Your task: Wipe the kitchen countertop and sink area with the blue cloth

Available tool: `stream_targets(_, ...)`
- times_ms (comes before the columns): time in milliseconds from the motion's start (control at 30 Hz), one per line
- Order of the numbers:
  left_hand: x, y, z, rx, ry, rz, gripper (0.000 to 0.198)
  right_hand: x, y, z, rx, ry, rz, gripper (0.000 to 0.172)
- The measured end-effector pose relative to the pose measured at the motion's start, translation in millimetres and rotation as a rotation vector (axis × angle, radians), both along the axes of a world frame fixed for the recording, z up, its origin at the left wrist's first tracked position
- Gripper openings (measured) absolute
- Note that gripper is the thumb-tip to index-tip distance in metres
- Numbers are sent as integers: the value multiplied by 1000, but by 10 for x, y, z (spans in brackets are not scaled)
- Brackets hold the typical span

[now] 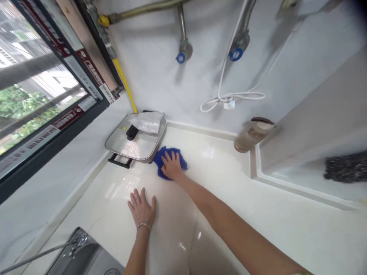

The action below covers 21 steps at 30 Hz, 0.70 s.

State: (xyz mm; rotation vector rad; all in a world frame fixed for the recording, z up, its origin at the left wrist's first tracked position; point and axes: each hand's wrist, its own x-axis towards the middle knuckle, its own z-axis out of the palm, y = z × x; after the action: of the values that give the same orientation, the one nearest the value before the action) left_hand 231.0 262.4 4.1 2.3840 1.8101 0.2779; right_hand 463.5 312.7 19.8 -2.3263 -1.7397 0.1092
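Observation:
My right hand (172, 165) lies on a blue cloth (181, 153) on the white countertop (218, 183), its fingers spread and its palm down. The cloth is crumpled at its edges and reaches close to the front right corner of an electric pan (137, 147) with a glass lid. Nearer to me, my left hand (142, 208) rests flat on the bare countertop, fingers apart, with a bracelet at the wrist. It holds nothing. A clear plastic bag (147, 122) lies on top of the lid, beside its black knob (132, 132).
A steel sink (88, 254) with a faucet is at the lower left. A brown-tinted jug (252, 135) stands by the wall corner at right. A coiled white cable (222, 100), blue-handled valves (235, 54) and a yellow pipe (124, 84) run along the wall. A window fills the left.

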Motion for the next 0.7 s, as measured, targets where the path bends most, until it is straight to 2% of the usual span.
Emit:
stream_targets(100, -35, -10, 0, -11, -75, 5, 64, -400, -289, 35, -5, 21, 84, 59)
stream_targets(200, -117, -2, 10, -38, -219, -6, 60, -658, -634, 56, 13, 52, 218, 58)
stream_targets(333, -351, -29, 45, -97, -519, -71, 52, -787, -1153, 41, 70, 99, 418, 58)
stream_targets(400, -543, -109, 64, -106, -628, -62, 47, -807, -1423, 20, 87, 115, 465, 59)
stream_targets(500, -922, -352, 74, -151, -831, 87, 47, -854, -1849, -16, 93, 125, 463, 60)
stream_targets(600, -1309, -714, 62, -256, -1093, 261, 57, -946, -2300, -73, 74, 117, 428, 62)
stream_targets(700, -1553, -1087, 36, -281, -1169, 316, 61, -1044, -2706, -166, 46, 91, 386, 66)
